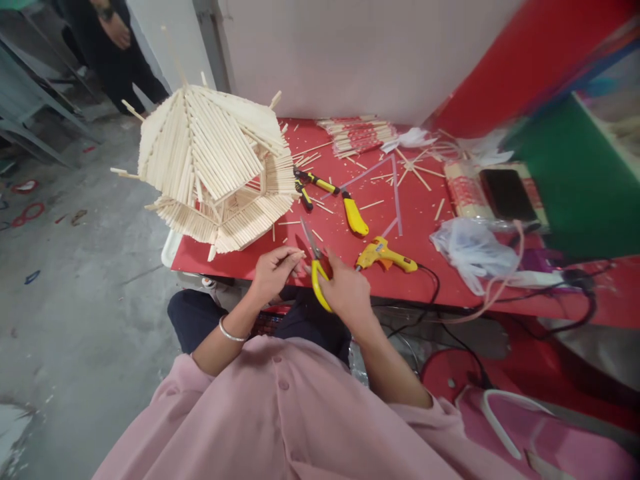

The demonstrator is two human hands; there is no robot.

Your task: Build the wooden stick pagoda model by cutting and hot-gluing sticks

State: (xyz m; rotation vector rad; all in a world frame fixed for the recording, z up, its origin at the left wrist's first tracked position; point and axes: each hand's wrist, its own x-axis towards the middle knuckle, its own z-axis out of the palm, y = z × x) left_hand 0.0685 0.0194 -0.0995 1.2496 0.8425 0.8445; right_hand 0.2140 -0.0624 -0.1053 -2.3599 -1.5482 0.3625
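My right hand (pixel 346 292) grips a pair of scissors (pixel 317 270) with yellow handles, its blades pointing up and away over the table edge. Just to the left, my left hand (pixel 276 272) is closed in a pinch. Something small and pale shows at its fingertips, too small to name. Beyond the left hand stands a model (pixel 220 153) built of thin wooden sticks, with a sloped roof and a flared lower tier. Neither hand touches it. A yellow glue gun (pixel 383 255) lies on its side to the right of my right hand.
Pliers with yellow and black handles (pixel 354 213) lie on the red table (pixel 320 140) among loose sticks. Bundled sticks (pixel 357 135) are at the back. A phone (pixel 507 193), plastic bag (pixel 473 250) and cables sit right. A person (pixel 120 53) stands at far left.
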